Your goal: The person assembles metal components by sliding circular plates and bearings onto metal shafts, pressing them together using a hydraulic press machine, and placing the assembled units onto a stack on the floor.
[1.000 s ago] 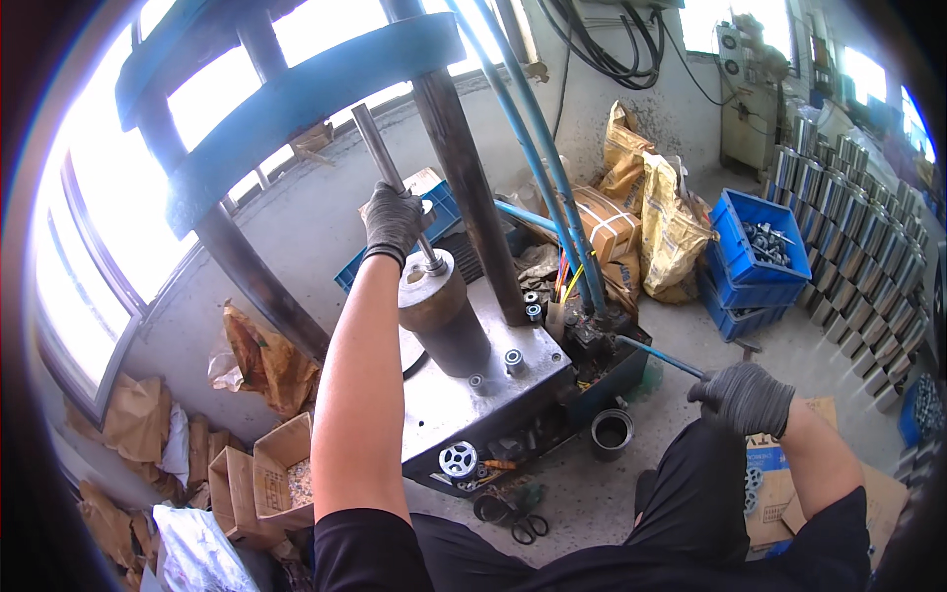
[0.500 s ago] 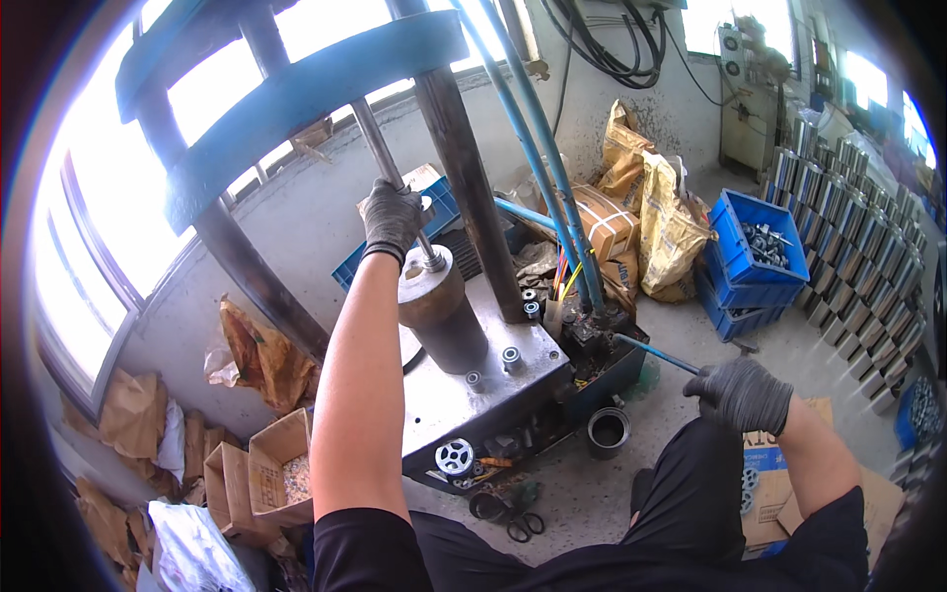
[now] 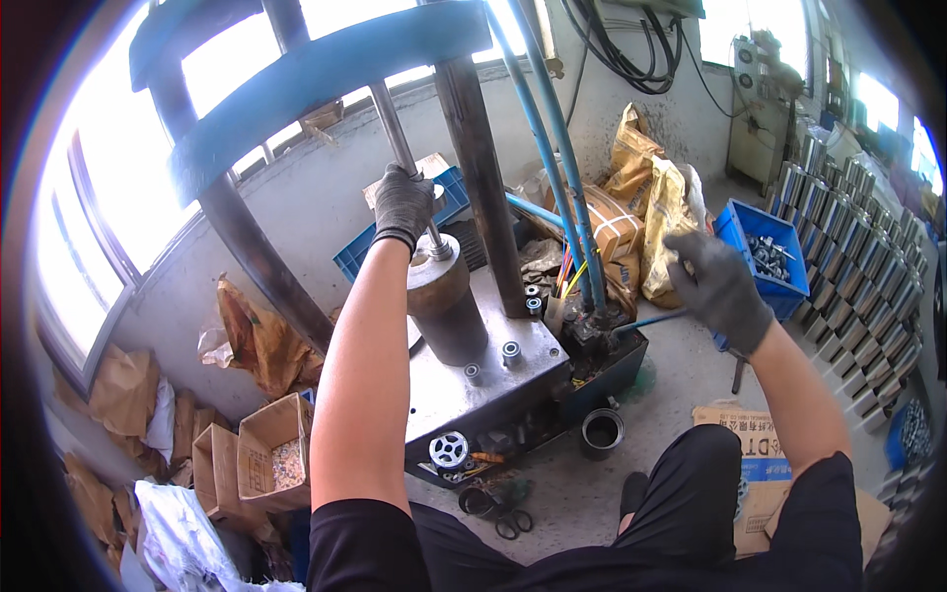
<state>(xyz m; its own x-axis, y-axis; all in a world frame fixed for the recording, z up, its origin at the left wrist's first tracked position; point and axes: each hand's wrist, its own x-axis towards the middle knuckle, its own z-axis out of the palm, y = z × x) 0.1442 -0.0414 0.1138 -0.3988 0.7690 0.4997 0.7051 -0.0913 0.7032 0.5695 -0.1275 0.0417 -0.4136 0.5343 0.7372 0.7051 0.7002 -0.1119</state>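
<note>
At the lower left of the frame, open cardboard boxes (image 3: 258, 456) and crumpled brown paper bags (image 3: 258, 335) lie on the floor against the wall below the window. Above them the blue frame of a press (image 3: 296, 79) crosses the upper left. Just left of centre, the left hand (image 3: 402, 205), in a dark grey glove, is raised at the end of a bare arm, its fingers (image 3: 395, 187) wrapped tight around a slanted steel rod (image 3: 393, 123). The rod runs down into the top of a thick rusty cylinder (image 3: 446, 306), which stands upright on a flat grey steel surface (image 3: 483, 380). Small round bearings (image 3: 511, 349) sit on that surface near the cylinder's foot, and a spoked metal wheel (image 3: 449, 449) lies at its front edge. A dark column (image 3: 481, 168) rises just behind the cylinder, with blue hoses (image 3: 552, 148) running down beside it. On the floor in front lie a short black pipe ring (image 3: 601, 431) and scissors (image 3: 498, 508). Right of centre, the right hand (image 3: 718, 286), also gloved, hovers with fingers loosely curled and holding nothing, just above the end of a thin blue lever (image 3: 651, 321); whether it touches the lever I cannot tell. Behind it stands a blue crate (image 3: 760, 266) of small metal parts, and rows of metal tubes (image 3: 868, 266) fill the far right.
</note>
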